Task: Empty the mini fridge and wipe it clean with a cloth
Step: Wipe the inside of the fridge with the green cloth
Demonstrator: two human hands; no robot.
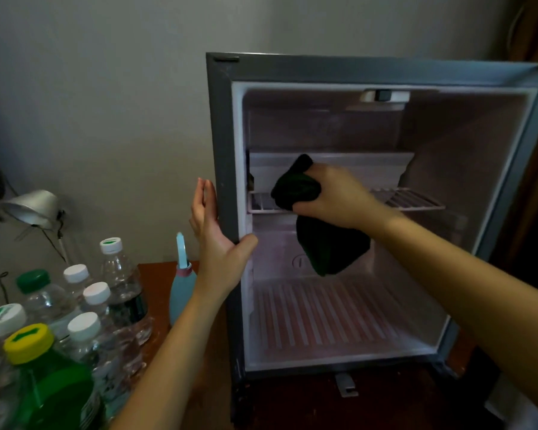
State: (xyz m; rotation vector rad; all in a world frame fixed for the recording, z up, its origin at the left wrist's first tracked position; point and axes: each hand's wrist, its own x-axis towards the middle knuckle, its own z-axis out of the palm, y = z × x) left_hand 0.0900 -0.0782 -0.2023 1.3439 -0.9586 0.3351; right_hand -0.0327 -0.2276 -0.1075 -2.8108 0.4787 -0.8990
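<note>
Dark green cloth point(320, 221) is bunched in my right hand point(339, 197), fingers curled tight round the top of it, w/ the loose end hanging below my palm into the lower compartment. I'm holding it against the front edge of the wire shelf point(410, 200), under the white tray point(354, 169) that sits just above.

Emptying looks done: inside of the mini fridge point(339, 212) shows no food or drinks, only shelf, tray and ribbed floor. Water bottles point(106, 299) and a green bottle point(44, 383) are out on the wooden table point(159, 280) to the left, near a pale blue squeeze bottle point(182, 287).

Wiping is underway, I'd say around mid-level. Can't tell which walls are already clean; floor, back and upper part prob. left to do.

My left hand point(215, 237) lies flat on the fridge's left side, fingers straight up along the outer wall, thumb hooked round the front frame – bracing it, gripping nothing else.
</note>
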